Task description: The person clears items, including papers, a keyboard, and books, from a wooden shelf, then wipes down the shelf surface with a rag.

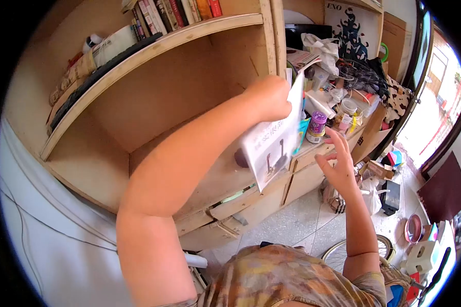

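Observation:
My left hand (pixel 271 100) is closed on a white booklet (pixel 274 146) with dark print and a small picture on its cover. The booklet hangs tilted in front of the cabinet's edge. To the right, my right hand (pixel 338 161) is raised with its fingers apart and holds nothing. Just beyond its fingertips a purple can (pixel 316 126) stands on the cluttered counter. A teal packet (pixel 301 134) is between the booklet and the can.
A shelf (pixel 164 43) at the upper left holds books (pixel 174 13). White plastic bags (pixel 322 51), jars and cables crowd the counter. On the floor at the right are a black box (pixel 390 197), a bicycle wheel (pixel 335 249) and a white stool (pixel 421 256).

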Demonstrator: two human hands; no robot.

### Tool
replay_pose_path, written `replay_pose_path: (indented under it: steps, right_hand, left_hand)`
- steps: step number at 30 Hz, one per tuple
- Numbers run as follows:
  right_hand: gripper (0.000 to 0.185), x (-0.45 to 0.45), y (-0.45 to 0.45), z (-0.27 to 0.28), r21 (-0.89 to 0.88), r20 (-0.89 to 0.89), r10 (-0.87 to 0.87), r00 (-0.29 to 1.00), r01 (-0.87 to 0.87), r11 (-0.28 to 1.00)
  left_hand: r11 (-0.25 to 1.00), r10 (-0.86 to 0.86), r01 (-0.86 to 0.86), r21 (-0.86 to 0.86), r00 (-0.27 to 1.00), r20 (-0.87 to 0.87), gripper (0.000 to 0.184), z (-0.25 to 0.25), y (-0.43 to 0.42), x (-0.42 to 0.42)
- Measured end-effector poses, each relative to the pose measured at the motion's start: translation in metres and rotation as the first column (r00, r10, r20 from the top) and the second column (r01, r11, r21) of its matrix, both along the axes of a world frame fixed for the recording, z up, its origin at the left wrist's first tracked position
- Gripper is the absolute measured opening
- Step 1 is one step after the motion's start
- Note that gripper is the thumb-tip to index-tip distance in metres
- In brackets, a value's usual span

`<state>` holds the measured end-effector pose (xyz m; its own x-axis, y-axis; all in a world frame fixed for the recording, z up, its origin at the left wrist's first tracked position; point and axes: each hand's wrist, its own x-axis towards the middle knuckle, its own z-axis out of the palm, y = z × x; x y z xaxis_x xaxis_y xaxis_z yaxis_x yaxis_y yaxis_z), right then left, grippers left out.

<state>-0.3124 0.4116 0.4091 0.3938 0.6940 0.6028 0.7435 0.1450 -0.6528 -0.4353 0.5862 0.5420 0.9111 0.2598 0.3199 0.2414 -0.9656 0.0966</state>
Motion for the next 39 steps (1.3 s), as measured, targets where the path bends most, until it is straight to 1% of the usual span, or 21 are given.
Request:
replay_pose_path:
  steps: [2, 3, 4, 5, 8, 9, 10, 11, 12, 14, 15, 18, 20, 22, 24, 26, 30, 32, 36, 37, 39]
  right_hand:
    - [0.063, -0.007, 0.0, -0.003, -0.044, -0.001, 0.043, 0.999, -0.043, 0.998]
    - [0.064, -0.016, 0.0, -0.003, -0.021, -0.065, 0.136, 0.989, -0.138, 0.99]
    - [0.065, -0.025, 0.001, -0.003, 0.009, -0.13, 0.226, 0.966, -0.227, 0.974]
    - [0.074, -0.03, 0.004, -0.006, 0.006, -0.096, 0.309, 0.946, -0.31, 0.951]
    - [0.085, -0.068, 0.016, 0.005, -0.003, -0.128, 0.404, 0.906, -0.407, 0.913]
    - [0.085, -0.081, 0.022, 0.006, -0.003, -0.13, 0.408, 0.904, -0.412, 0.911]
    - [0.089, -0.093, 0.028, 0.008, -0.034, -0.03, 0.345, 0.938, -0.346, 0.938]
    - [0.093, -0.103, 0.034, 0.01, -0.057, 0.073, 0.281, 0.957, -0.277, 0.959]
    - [0.093, -0.11, 0.039, 0.01, -0.061, 0.071, 0.291, 0.954, -0.287, 0.956]
    - [0.095, -0.119, 0.052, 0.009, -0.084, 0.225, 0.105, 0.969, -0.088, 0.993]
    - [0.085, -0.119, 0.06, 0.004, -0.01, 0.257, 0.047, 0.965, -0.046, 0.999]
    - [0.073, -0.113, 0.069, -0.004, -0.032, 0.194, 0.069, 0.979, -0.064, 0.997]
    - [0.065, -0.109, 0.073, -0.006, -0.004, 0.212, 0.058, 0.975, -0.059, 0.998]
    - [0.063, -0.104, 0.077, -0.005, -0.211, 0.089, 0.14, 0.986, -0.118, 0.97]
    - [0.059, -0.101, 0.083, -0.011, -0.182, 0.091, 0.168, 0.982, -0.15, 0.972]
    - [0.048, -0.094, 0.089, -0.018, -0.253, 0.023, 0.253, 0.967, -0.239, 0.938]
    - [0.034, -0.077, 0.095, -0.026, -0.169, -0.064, 0.337, 0.939, -0.343, 0.924]
    - [0.026, -0.072, 0.094, -0.023, 0.095, -0.323, 0.533, 0.782, -0.534, 0.84]
    - [0.027, -0.059, 0.079, -0.002, -0.07, -0.539, 0.445, 0.715, -0.564, 0.823]
    - [0.028, -0.057, 0.071, 0.012, -0.195, -0.567, 0.352, 0.745, -0.537, 0.821]
    - [0.029, -0.044, 0.073, 0.009, -0.146, -0.56, 0.399, 0.726, -0.56, 0.815]
  left_hand:
    - [0.996, 0.083, -0.08, 0.037, 0.993, -0.09, 0.029, 0.011, 0.0, -0.005]
    - [0.995, 0.093, -0.09, 0.047, 0.994, -0.065, 0.03, 0.014, 0.005, -0.007]
    - [0.994, 0.11, -0.108, 0.022, 0.989, -0.095, 0.03, 0.02, 0.008, -0.012]
    - [0.98, 0.194, -0.197, -0.011, 0.974, -0.117, 0.029, 0.021, 0.014, -0.013]
    - [0.942, 0.31, -0.324, -0.089, 0.94, -0.145, 0.029, 0.019, 0.026, -0.017]
    - [0.921, 0.344, -0.363, -0.138, 0.928, -0.146, 0.029, 0.019, 0.027, -0.018]
    - [0.919, 0.35, -0.369, -0.14, 0.925, -0.145, 0.029, 0.02, 0.028, -0.018]
    - [0.878, 0.418, -0.453, -0.157, 0.883, -0.212, 0.029, 0.025, 0.027, -0.016]
    - [0.828, 0.48, -0.536, -0.168, 0.83, -0.284, 0.03, 0.028, 0.023, -0.017]
    - [0.794, 0.492, -0.567, -0.218, 0.811, -0.317, 0.031, 0.031, 0.023, -0.019]
    - [0.766, 0.492, -0.574, -0.288, 0.813, -0.312, 0.03, 0.031, 0.028, -0.02]
    - [0.705, 0.508, -0.591, -0.392, 0.807, -0.301, 0.026, 0.033, 0.035, -0.025]
    - [0.549, 0.542, -0.613, -0.568, 0.778, -0.317, 0.016, 0.036, 0.035, -0.031]
    - [0.532, 0.536, -0.605, -0.593, 0.782, -0.317, 0.016, 0.036, 0.036, -0.035]
    - [0.496, 0.547, -0.611, -0.617, 0.772, -0.324, 0.018, 0.035, 0.037, -0.034]
    - [0.47, 0.554, -0.553, -0.687, 0.792, -0.258, 0.016, 0.034, 0.036, -0.033]
    - [0.584, 0.566, -0.496, -0.643, 0.816, -0.116, 0.022, 0.033, 0.036, -0.029]
    - [0.605, 0.602, -0.559, -0.568, 0.787, -0.134, 0.025, 0.033, 0.036, -0.029]
    - [0.675, 0.644, -0.644, -0.361, 0.752, -0.138, 0.037, 0.031, 0.033, -0.035]
    - [0.683, 0.639, -0.639, -0.354, 0.757, -0.135, 0.037, 0.03, 0.033, -0.038]
    - [0.72, 0.65, -0.636, -0.276, 0.758, -0.052, 0.044, 0.023, 0.034, -0.046]
